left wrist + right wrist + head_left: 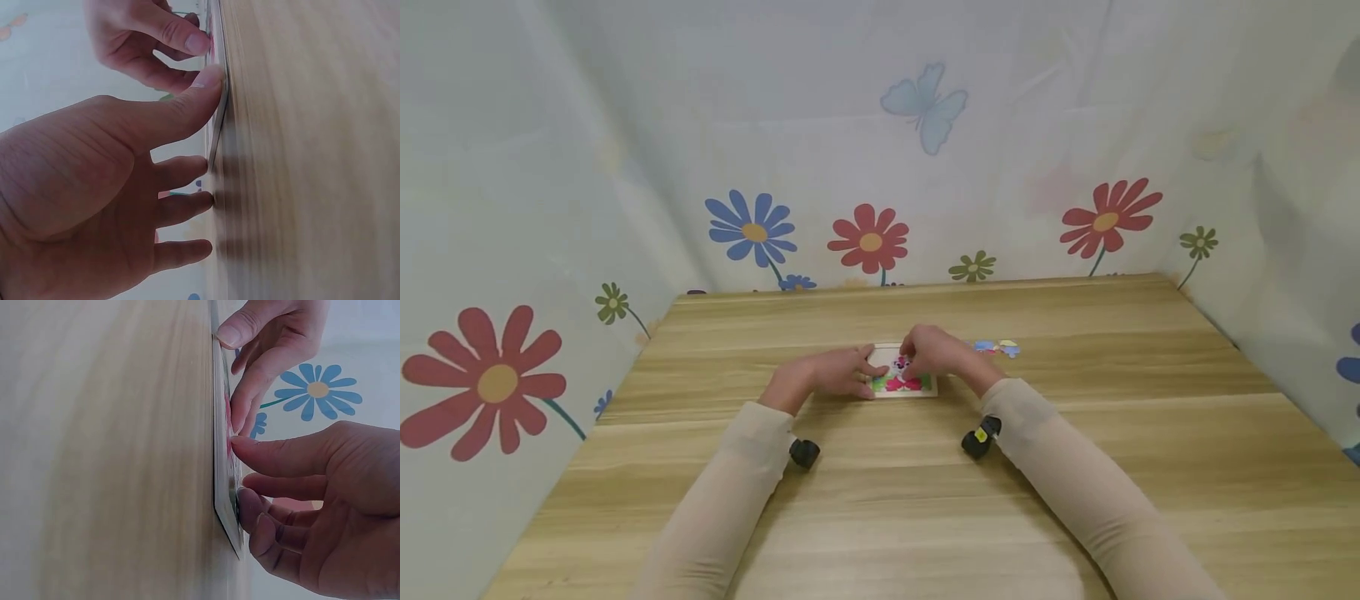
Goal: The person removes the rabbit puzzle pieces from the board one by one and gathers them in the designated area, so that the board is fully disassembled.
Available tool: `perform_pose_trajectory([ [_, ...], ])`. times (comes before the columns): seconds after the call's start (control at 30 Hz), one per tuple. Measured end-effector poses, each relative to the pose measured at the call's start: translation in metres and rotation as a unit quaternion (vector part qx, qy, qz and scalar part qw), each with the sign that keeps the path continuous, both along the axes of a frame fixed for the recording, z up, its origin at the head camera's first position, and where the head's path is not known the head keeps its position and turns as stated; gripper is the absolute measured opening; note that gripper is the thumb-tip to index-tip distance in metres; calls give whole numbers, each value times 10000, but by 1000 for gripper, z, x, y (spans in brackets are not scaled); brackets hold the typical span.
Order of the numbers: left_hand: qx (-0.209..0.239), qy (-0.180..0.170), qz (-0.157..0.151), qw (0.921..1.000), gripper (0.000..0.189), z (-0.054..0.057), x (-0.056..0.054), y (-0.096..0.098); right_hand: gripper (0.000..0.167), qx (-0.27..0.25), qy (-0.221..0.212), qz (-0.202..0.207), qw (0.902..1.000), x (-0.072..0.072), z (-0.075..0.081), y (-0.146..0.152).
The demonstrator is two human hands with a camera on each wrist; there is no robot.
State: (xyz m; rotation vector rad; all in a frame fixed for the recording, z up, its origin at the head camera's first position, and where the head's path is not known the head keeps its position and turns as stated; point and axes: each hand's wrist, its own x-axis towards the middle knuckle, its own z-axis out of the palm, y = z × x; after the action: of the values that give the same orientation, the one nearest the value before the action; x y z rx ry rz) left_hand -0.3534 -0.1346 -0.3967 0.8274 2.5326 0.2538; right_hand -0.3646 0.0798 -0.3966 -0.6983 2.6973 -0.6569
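A small framed picture puzzle board (921, 394) lies flat on the wooden table, its picture coloured pink, red, green and white. My left hand (838, 372) rests at its left side, thumb on the board and the other fingers spread along the edge and tabletop. Bent over the picture, my right hand (934, 350) pinches a small white and pink puzzle piece (901, 364) at the board's surface. In the right wrist view, the thumb and fingertips of the right hand (350, 506) meet the board's face, and they hide most of the piece.
Several loose blue and yellow puzzle pieces (997, 347) lie right of the board, partly behind the right wrist. A white flowered cloth (1000, 200) hangs around the table (880, 517) at the back and sides. Small black cameras (805, 453) sit on both wrists.
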Motion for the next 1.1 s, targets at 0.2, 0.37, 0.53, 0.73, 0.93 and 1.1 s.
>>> perform_pose_trajectory([
  [0.2,106,0,46,9999,56,-2,4,-1,38,28,16,23,10000,3,-4,1],
  [0.37,143,-49,-1,9999,56,-3,5,-1,40,-88,-49,-32,9999,6,-4,3],
  [0.53,311,4,-76,9995,55,-1,3,-1,41,-343,-2,-86,9994,4,-3,4],
  [0.73,265,-66,-74,9996,54,-2,3,-1,39,-556,-96,26,9984,2,-5,4],
  [0.93,248,-61,-30,9997,54,-4,4,0,35,-777,-58,96,9969,3,-7,4],
  [1.1,298,-25,-24,9995,53,1,2,-2,30,-1050,74,209,9942,3,-2,1],
])
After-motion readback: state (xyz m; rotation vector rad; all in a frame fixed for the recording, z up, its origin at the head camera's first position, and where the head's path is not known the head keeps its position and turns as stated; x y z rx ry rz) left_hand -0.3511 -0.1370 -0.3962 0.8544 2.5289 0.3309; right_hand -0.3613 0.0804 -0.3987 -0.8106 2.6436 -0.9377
